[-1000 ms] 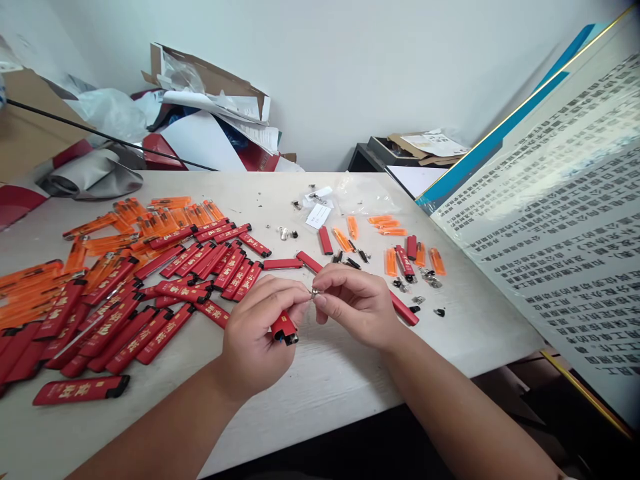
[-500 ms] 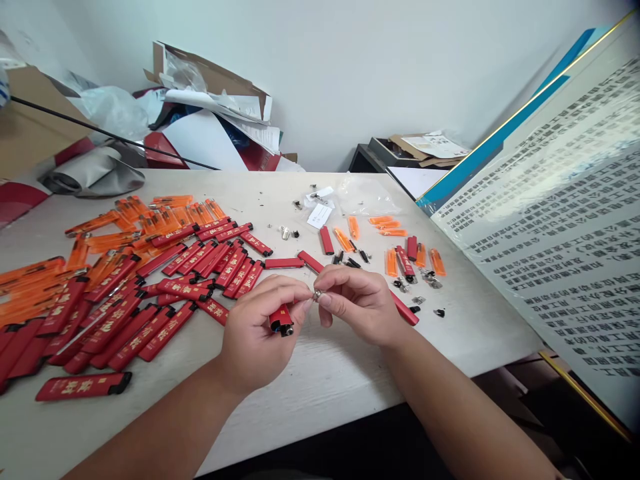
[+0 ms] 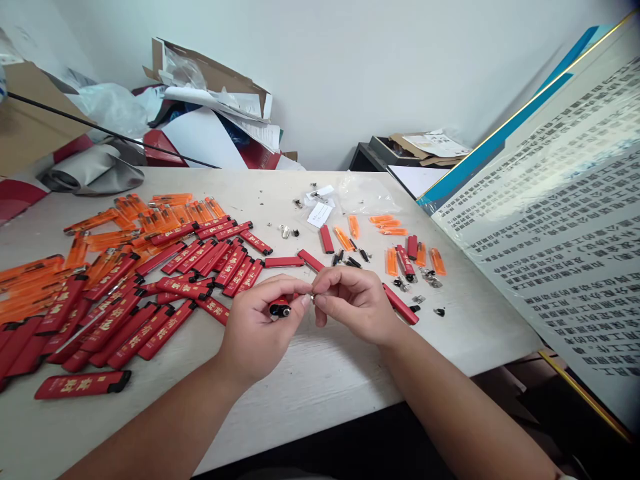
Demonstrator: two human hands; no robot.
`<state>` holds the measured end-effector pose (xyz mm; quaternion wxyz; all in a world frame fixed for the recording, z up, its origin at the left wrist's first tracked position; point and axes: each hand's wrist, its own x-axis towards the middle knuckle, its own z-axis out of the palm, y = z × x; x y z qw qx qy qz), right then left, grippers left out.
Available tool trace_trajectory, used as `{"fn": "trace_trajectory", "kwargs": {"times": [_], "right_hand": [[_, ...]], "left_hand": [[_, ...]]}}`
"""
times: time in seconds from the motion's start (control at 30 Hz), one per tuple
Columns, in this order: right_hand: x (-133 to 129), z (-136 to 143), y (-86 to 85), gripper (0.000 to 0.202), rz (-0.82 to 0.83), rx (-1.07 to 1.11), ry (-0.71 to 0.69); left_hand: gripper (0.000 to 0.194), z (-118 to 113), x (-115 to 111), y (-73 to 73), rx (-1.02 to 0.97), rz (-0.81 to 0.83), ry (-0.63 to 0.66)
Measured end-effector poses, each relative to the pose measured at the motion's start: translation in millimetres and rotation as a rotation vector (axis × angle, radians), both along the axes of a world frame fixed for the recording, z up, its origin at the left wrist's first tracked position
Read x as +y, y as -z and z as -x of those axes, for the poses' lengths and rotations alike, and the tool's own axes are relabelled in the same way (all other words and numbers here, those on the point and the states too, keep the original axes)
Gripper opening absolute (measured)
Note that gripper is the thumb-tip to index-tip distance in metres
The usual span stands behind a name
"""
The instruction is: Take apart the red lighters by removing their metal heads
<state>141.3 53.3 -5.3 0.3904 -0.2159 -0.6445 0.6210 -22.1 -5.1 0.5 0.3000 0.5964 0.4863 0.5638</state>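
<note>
My left hand (image 3: 260,333) is closed round a red lighter (image 3: 280,308), whose black and metal end faces me. Between the left thumb and forefinger, and touched by the fingertips of my right hand (image 3: 355,303), is a small metal piece (image 3: 313,298); it is too small to make out fully. The right hand pinches at that same piece from the other side. Left of the hands lies a heap of red lighters with gold characters (image 3: 170,330). Behind them is a pile of orange lighters (image 3: 170,217).
Orange lighter bodies (image 3: 391,262), small black parts (image 3: 353,263) and metal bits (image 3: 430,280) lie right of the hands. Farther back are a white label (image 3: 319,214) and a plastic bag (image 3: 370,195). A large printed board (image 3: 550,233) leans in from the right; cartons and papers (image 3: 215,100) crowd the back left.
The red lighter in my left hand has tilted so its end now points more toward me. Both hands stay together, with the fingertips shifted very slightly left.
</note>
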Motion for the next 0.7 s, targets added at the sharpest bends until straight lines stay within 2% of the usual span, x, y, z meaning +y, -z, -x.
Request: {"fn": "trace_trajectory", "kwargs": {"times": [0.3,0.57,0.7], "right_hand": [[1,7,4.5,0.010,0.129,0.071,0.067],[-1,15,6.1,0.010,0.251,0.058,0.121],[1,16,7.1,0.009,0.309,0.003,0.124]], "left_hand": [[0.014,-4,4,17.6,-0.402,0.364,0.024],[0.009,-11,6,4.8,-0.565,0.473,-0.009],[0.008,-11,7,6.0,-0.554,0.482,-0.021]]}}
